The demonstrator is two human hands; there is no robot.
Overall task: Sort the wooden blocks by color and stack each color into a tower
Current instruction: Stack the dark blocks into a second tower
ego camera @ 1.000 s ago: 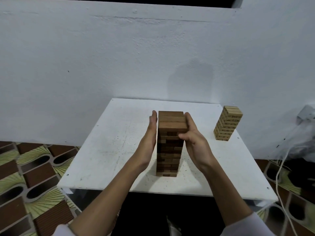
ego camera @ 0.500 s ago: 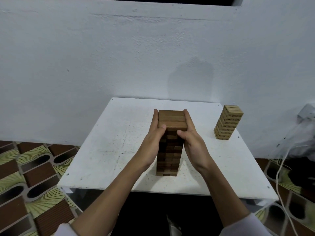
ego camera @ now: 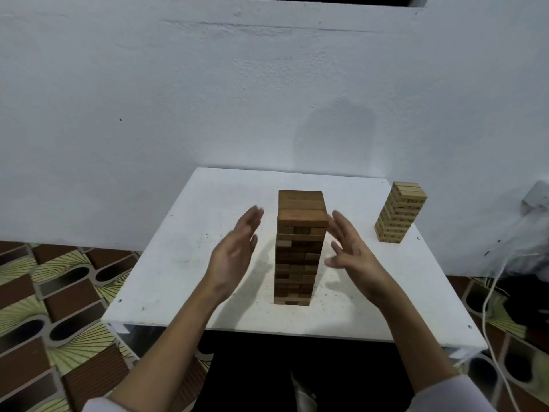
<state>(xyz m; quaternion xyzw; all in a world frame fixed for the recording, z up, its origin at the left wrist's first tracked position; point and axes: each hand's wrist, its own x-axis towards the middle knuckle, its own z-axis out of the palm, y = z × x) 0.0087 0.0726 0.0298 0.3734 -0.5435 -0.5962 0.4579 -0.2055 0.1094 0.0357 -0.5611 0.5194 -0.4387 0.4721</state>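
A tall tower of dark brown wooden blocks (ego camera: 298, 248) stands upright in the middle of the white table (ego camera: 184, 263). A shorter tower of light tan blocks (ego camera: 399, 212) stands near the table's far right corner. My left hand (ego camera: 234, 254) hovers left of the dark tower, palm facing it, fingers apart, a clear gap between them. On the tower's other side is my right hand (ego camera: 349, 251), fingers spread, close to the upper blocks but holding nothing.
A white wall rises right behind the table. Patterned brown and green floor tiles (ego camera: 53, 307) lie to the left. White cables (ego camera: 490, 292) and a dark bundle sit at the right, beside the table edge.
Both hands were pressed against the top of the dark tower half a second ago. They have let go and moved outward, fingers now spread. The tower stays standing.
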